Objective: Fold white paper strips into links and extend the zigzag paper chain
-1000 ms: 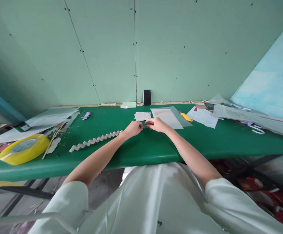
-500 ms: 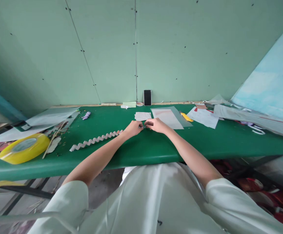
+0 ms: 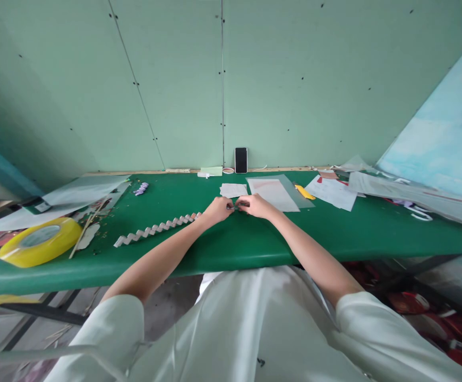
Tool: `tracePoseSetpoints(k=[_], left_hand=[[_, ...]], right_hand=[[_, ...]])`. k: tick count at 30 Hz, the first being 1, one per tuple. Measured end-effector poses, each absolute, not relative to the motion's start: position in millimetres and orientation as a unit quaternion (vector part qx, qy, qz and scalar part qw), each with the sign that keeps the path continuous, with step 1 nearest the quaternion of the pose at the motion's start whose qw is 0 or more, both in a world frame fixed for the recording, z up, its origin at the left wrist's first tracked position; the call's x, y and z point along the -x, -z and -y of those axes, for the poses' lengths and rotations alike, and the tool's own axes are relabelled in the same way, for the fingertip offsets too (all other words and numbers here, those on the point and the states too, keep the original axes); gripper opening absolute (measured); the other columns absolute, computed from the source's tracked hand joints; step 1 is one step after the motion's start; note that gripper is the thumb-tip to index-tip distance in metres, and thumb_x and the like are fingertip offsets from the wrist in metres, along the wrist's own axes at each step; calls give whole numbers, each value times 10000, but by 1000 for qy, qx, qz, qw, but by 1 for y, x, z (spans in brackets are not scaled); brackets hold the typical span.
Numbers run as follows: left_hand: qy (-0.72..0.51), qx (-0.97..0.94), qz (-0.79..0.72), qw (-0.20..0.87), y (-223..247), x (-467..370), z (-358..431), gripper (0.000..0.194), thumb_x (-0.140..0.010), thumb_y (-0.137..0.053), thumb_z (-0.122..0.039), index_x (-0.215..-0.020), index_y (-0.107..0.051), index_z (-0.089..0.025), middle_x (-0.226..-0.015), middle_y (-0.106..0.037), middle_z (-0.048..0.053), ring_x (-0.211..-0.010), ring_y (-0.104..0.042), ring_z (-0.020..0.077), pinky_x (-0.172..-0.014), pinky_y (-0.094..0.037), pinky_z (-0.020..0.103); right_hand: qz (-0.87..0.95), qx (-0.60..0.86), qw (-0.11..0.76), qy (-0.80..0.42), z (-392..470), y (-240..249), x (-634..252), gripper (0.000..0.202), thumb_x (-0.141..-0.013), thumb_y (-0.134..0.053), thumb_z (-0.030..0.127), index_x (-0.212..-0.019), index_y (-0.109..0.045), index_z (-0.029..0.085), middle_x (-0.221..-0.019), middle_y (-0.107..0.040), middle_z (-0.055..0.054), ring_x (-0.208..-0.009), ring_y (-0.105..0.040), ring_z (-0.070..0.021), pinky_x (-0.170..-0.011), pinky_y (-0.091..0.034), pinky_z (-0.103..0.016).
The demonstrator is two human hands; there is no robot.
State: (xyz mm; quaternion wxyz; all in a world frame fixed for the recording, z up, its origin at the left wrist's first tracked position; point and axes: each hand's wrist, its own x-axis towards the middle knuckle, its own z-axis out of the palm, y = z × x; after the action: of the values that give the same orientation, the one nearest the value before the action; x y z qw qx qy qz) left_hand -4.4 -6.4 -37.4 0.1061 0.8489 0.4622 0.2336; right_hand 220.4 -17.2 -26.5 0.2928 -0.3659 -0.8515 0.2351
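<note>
Over the middle of the green table, my left hand (image 3: pixel 219 208) and my right hand (image 3: pixel 254 203) meet with their fingertips almost touching. Both are closed in a pinch around a small greyish piece (image 3: pixel 234 207), too small and too covered by fingers to name. A white zigzag chain (image 3: pixel 155 230), apparently of folded paper, lies on the table and runs in under my left wrist. Whether it joins the piece in my fingers is hidden. Just beyond my hands lies a small stack of white paper slips (image 3: pixel 233 190).
A translucent sheet with white paper (image 3: pixel 274 193) and a yellow cutter (image 3: pixel 305 191) lie right of my hands. Farther right are loose papers (image 3: pixel 414 192). A phone (image 3: pixel 241 160) leans on the wall. On the left are a yellow tape roll (image 3: pixel 42 242), thin sticks (image 3: pixel 87 228) and sheets (image 3: pixel 83 188).
My fingers have shifted very slightly around the small piece, which shows a little less now. The chain and everything else on the table stay where they were.
</note>
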Motion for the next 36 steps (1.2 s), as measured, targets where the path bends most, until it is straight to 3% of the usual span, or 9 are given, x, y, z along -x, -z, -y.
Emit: tracePoseSetpoints(k=[20,36], left_hand=[[-241,-847,-460,113,39,4,5,95,-844,-753,-205,-907,-824,-197,-924,-813,71,-892,-758,256,-818,-576,307],[-236,-848,-463,107,39,4,6,107,-861,-729,-216,-921,-815,-192,-946,-810,80,-924,-760,269,-857,-584,326]], right_hand=[[848,355,301,-255,19,26,-221,217,-945,-635,194,-1106,-775,239,-971,-817,-51,-861,-775,-214,-812,-597,-337],[861,362,287,-213,19,25,-220,215,-948,-656,218,-1111,-791,254,-962,-821,-45,-820,-765,-230,-782,-582,-340]])
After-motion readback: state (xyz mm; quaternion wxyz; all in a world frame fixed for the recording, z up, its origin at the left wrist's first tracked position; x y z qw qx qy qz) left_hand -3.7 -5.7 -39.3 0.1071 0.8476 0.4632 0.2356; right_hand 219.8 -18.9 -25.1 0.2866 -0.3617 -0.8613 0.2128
